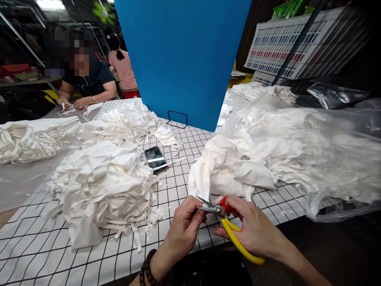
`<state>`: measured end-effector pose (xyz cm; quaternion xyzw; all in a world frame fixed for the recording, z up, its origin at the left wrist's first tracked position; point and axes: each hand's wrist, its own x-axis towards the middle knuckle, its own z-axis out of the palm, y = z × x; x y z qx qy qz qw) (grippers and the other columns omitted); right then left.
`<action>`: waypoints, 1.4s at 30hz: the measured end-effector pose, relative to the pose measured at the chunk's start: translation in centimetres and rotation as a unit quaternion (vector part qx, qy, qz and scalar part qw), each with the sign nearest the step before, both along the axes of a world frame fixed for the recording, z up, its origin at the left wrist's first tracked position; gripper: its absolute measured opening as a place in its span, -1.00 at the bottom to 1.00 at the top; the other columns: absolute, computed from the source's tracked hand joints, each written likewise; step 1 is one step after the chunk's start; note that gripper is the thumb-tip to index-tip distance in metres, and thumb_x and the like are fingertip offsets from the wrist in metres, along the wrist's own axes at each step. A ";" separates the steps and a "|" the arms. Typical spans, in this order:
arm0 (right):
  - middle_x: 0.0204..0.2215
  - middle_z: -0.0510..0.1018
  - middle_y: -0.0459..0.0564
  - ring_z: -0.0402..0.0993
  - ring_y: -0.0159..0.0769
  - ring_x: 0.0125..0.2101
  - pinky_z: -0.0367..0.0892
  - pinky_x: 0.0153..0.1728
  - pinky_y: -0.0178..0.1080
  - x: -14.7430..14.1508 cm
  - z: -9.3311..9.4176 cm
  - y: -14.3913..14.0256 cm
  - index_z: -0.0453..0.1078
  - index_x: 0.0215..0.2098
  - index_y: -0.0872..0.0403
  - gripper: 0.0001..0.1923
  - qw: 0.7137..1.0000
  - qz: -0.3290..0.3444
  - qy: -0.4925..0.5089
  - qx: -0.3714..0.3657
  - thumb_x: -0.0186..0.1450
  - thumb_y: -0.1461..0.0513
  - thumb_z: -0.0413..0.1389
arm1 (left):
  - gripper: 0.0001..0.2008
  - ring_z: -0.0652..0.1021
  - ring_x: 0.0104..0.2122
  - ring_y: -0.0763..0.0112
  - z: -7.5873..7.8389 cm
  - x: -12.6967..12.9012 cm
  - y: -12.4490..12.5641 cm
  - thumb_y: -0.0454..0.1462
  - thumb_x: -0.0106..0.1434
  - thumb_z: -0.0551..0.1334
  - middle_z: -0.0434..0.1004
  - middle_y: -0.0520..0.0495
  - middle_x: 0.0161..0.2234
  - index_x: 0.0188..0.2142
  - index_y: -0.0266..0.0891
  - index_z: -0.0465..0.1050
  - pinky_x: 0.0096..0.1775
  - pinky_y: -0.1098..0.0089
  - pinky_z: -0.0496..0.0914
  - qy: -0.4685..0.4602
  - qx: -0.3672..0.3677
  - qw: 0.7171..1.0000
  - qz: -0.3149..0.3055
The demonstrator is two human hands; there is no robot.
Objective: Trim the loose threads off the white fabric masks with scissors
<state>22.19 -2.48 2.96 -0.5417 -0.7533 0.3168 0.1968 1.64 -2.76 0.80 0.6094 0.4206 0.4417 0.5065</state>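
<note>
A checked table (190, 143) carries the work, with heaps of white cloth pieces on both sides of the person: one pile (101, 186) to the left, another (226, 171) just beyond the hands, close enough to reach. A phone (155, 159) lies between them. At the near edge, the right hand (253, 230) is closed around yellow-handled scissors (226, 222), blades pointing left. The left hand (181, 228) pinches its fingers together at the blade tips; whether anything sits between them cannot be told. The scissors look small, with a red pivot and a long yellow loop.
</note>
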 end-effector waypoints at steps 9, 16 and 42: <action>-0.41 0.49 -0.11 0.38 -0.26 -0.43 0.26 -0.42 -0.26 0.0 0.1 0.1 0.32 -0.34 -0.02 -0.64 1.000 0.010 -0.025 -0.007 0.08 -0.01 0.30 | -0.78 0.42 -0.38 0.36 0.1 0.0 0.0 -0.23 0.35 0.16 0.41 -0.07 -0.43 -0.38 -0.20 0.53 -0.30 0.41 0.27 0.006 -0.013 1.000 -0.006; -0.55 0.42 -0.16 0.29 -0.33 -0.53 0.13 -0.51 -0.30 0.2 -0.6 0.0 0.30 -0.43 0.00 -0.77 0.998 0.015 -0.055 0.014 0.11 0.10 0.26 | -0.77 0.43 -0.37 0.38 0.1 -0.1 0.0 -0.24 0.38 0.13 0.41 -0.06 -0.41 -0.37 -0.22 0.51 -0.30 0.43 0.27 0.032 0.005 0.999 -0.012; -0.28 0.55 -0.04 0.43 -0.29 -0.39 0.28 -0.42 -0.30 -0.5 -1.6 9.7 0.34 -0.16 0.00 -0.78 0.981 -0.173 0.024 0.079 0.25 0.11 0.13 | -0.74 0.41 -0.33 0.33 -1.5 -2.6 -0.7 -0.16 0.37 0.10 0.34 -0.07 -0.38 -0.38 -0.26 0.41 -0.24 0.34 0.27 -0.103 -0.055 0.993 -0.019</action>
